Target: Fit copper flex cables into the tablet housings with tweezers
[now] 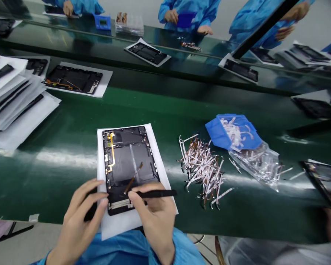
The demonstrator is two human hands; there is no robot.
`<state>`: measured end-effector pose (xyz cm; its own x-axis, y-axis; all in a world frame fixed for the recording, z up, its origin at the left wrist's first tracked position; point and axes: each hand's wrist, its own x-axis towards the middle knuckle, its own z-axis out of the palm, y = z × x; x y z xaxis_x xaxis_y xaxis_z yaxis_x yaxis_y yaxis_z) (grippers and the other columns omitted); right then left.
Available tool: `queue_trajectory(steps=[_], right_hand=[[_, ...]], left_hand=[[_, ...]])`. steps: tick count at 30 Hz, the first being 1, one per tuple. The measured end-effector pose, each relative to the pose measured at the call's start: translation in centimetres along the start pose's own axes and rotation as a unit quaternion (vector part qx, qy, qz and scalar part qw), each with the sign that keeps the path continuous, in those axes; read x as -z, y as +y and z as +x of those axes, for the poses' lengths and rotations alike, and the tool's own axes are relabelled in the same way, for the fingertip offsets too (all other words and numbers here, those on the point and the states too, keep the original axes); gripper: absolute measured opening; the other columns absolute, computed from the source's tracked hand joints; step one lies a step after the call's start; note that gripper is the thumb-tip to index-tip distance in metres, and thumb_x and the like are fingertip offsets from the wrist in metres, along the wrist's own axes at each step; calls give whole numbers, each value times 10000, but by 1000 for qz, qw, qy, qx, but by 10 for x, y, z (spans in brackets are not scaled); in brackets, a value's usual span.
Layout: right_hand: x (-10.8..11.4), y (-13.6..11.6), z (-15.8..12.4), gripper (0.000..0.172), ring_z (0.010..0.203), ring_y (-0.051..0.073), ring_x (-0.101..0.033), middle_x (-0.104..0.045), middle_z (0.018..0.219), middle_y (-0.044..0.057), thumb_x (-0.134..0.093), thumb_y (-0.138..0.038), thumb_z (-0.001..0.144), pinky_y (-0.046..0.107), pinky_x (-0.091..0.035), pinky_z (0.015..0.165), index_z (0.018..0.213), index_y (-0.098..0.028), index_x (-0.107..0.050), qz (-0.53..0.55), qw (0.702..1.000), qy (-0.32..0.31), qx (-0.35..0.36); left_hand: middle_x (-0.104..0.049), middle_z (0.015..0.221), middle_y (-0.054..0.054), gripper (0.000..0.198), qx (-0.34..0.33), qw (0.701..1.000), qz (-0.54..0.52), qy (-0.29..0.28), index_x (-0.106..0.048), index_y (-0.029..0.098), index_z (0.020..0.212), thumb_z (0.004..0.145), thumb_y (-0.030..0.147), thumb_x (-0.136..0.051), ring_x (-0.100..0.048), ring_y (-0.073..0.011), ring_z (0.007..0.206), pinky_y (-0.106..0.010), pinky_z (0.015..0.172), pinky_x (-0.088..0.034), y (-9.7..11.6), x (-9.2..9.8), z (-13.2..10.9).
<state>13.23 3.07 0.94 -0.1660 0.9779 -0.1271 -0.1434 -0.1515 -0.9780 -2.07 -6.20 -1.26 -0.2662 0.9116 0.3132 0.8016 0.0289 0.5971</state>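
Note:
A black tablet housing (132, 162) lies on a white sheet (160, 158) in front of me, with a yellow-orange flex cable (112, 152) along its left side. My right hand (156, 211) grips black tweezers (165, 193) over the housing's lower part. A thin brown flex strip (134, 177) slants up from beside my right fingertips; the exact contact is hard to see. My left hand (84, 209) touches the housing's lower left edge, its bent fingers apart. Something dark shows behind those fingers, and I cannot make it out.
Right of the housing lies a heap of flex strips (202, 167), near a blue bin (219, 132) and a clear plastic bag (257, 162). Stacked sheets with dark parts (13, 99) stand left. Another housing (74, 79) lies farther back. Co-workers in blue sit across the bench.

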Motion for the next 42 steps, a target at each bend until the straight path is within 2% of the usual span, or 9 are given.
queue_trajectory(steps=[3, 5, 8, 15, 23, 29, 42], right_hand=[[-24, 13, 13, 103, 709, 148, -722, -708, 756, 3, -749, -186, 775, 211, -592, 660, 790, -193, -647, -31, 998, -7, -46], [-32, 21, 17, 94, 711, 156, -724, -701, 756, 7, -736, -198, 781, 220, -597, 660, 793, -185, -644, -37, 997, -14, -72], [-34, 26, 19, 88, 714, 153, -724, -699, 766, 8, -729, -201, 787, 216, -596, 663, 793, -183, -643, -45, 995, -18, -89], [-34, 25, 19, 71, 675, 134, -708, -685, 743, -3, -719, -186, 794, 199, -583, 634, 776, -181, -651, -79, 993, -11, -82], [-33, 26, 17, 90, 703, 150, -712, -687, 755, 10, -727, -206, 798, 227, -583, 654, 782, -179, -642, -89, 993, -13, -78], [-32, 24, 21, 81, 692, 145, -717, -698, 756, 7, -737, -199, 783, 212, -593, 647, 785, -181, -658, -75, 992, -22, -100], [-33, 23, 22, 85, 704, 146, -712, -692, 756, 7, -739, -215, 779, 222, -604, 667, 774, -182, -661, -76, 991, -27, -105]], left_hand=[[-513, 1381, -73, 111, 72, 995, 51, -50, -623, 269, 1029, 949, 284, -546, -435, -295, 1345, -514, 1037, -419, -21, 1, 10], [-477, 1424, -73, 122, 88, 991, 61, -82, -606, 278, 1032, 958, 320, -518, -364, -321, 1400, -564, 1037, -390, -27, -1, 16], [-442, 1462, -78, 110, 91, 987, 75, -107, -584, 270, 1007, 958, 311, -494, -313, -324, 1433, -574, 1049, -346, -26, -3, 22], [-462, 1446, -110, 96, 85, 983, 121, -109, -563, 236, 920, 939, 253, -471, -344, -338, 1411, -524, 1007, -336, -17, -7, 30], [-461, 1452, -122, 93, 88, 982, 121, -118, -562, 229, 916, 935, 272, -481, -346, -361, 1408, -536, 1014, -323, -17, -8, 32], [-463, 1444, -132, 97, 87, 982, 122, -119, -560, 225, 924, 937, 259, -470, -346, -368, 1406, -539, 1011, -324, -15, -8, 33], [-402, 1481, -170, 66, 67, 979, 135, -135, -514, 209, 933, 948, 258, -471, -243, -362, 1458, -562, 1075, -287, -18, -11, 30]])
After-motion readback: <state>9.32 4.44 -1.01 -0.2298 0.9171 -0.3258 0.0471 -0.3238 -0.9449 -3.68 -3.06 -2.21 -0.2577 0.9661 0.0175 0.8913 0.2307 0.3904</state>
